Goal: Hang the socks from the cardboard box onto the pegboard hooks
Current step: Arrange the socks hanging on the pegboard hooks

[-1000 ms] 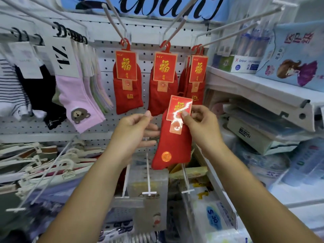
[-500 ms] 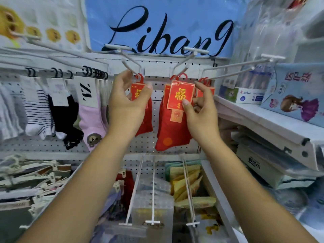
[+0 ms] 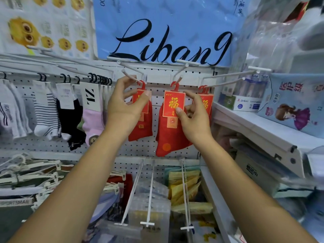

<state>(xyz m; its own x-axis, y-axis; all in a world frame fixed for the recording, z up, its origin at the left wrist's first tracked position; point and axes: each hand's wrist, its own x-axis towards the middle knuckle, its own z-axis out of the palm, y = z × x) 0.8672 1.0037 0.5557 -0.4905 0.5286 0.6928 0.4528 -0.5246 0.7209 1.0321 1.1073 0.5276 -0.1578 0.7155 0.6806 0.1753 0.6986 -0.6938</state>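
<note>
The right hand [image 3: 194, 120] pinched the red socks [image 3: 171, 139] by their gold-printed card [image 3: 174, 104] — the red hanger loop [image 3: 175, 85] sat at the middle peg [image 3: 179, 78], seemingly hooked on. The left hand [image 3: 125, 111] curled by the neighbouring pair [image 3: 141, 128]; whether it gripped was unclear. Next — let go gently.

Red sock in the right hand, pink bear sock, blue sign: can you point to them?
red sock [image 3: 169, 135], head view, lower red fabric.
pink bear sock [image 3: 93, 121], head view, pink middle part.
blue sign [image 3: 192, 20], head view, bare blue above the writing.
</note>
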